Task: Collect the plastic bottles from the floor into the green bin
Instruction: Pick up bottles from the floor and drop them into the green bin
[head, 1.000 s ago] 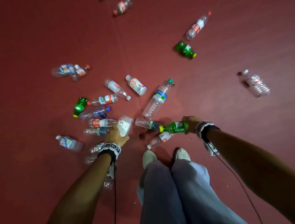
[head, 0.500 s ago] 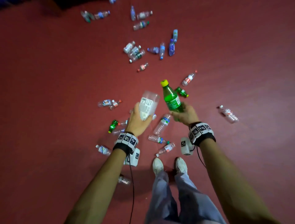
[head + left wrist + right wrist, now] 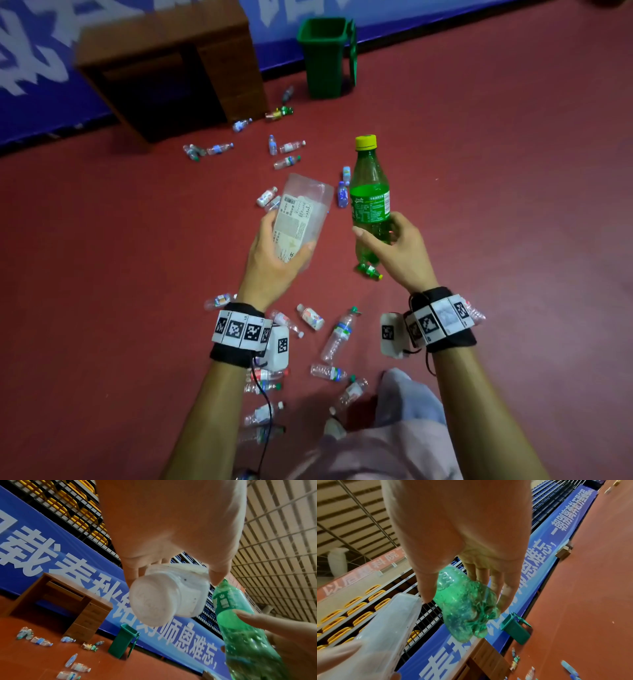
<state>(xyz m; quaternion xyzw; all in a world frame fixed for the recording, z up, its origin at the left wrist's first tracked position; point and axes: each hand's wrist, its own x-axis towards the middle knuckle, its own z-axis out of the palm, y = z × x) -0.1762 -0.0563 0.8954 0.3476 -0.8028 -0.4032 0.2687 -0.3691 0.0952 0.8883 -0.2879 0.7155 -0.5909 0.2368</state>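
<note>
The fingers point(image 3: 270, 222) of the left hand point(image 3: 274, 260) are curled around a clear square bottle point(image 3: 301, 216), and the right hand point(image 3: 400, 253) grips a green bottle point(image 3: 370, 192) with a yellow cap, held upright. Both bottles are in the air above the red floor point(image 3: 513, 205). Many loose bottles point(image 3: 337, 334) lie on the floor near the feet and further ahead. The green bin point(image 3: 325, 58) stands open at the far edge of the floor, beside a wooden desk point(image 3: 178, 65) and against the blue banner point(image 3: 60, 555).
</note>
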